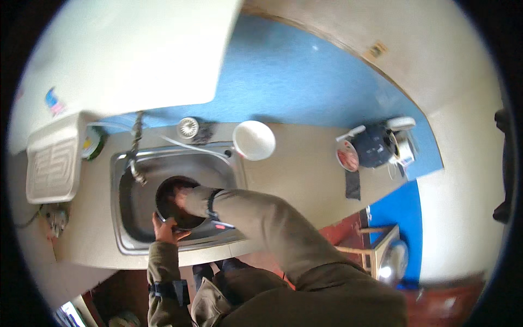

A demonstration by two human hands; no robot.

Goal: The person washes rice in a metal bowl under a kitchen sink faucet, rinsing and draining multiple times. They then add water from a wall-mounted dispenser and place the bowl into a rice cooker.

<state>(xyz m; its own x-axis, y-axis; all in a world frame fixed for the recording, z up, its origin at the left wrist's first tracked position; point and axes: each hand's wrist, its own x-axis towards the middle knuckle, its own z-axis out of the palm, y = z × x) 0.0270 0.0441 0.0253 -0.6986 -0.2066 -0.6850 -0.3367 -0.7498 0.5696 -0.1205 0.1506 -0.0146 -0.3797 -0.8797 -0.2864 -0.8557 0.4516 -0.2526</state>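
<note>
A dark round pot (190, 222) sits tilted in the stainless steel sink (137, 212), under the bent tap (138, 173). My left hand (165, 230) grips its near-left rim, thumb and fingers spread along the edge. Inside the pot is my right hand (179, 198), blurred, its fingers mostly hidden by the dark interior and my sleeve. Whether it holds anything cannot be made out. A slim object with a red mark (222, 225) pokes out beside the pot, under my right forearm.
Behind the sink stand a metal strainer (188, 128) and a white bowl (254, 141); a white hose (192, 146) runs nearby. A ribbed plastic tray (53, 163) leans at left. A dark appliance (371, 145) and red-patterned bowl (347, 157) occupy the right counter.
</note>
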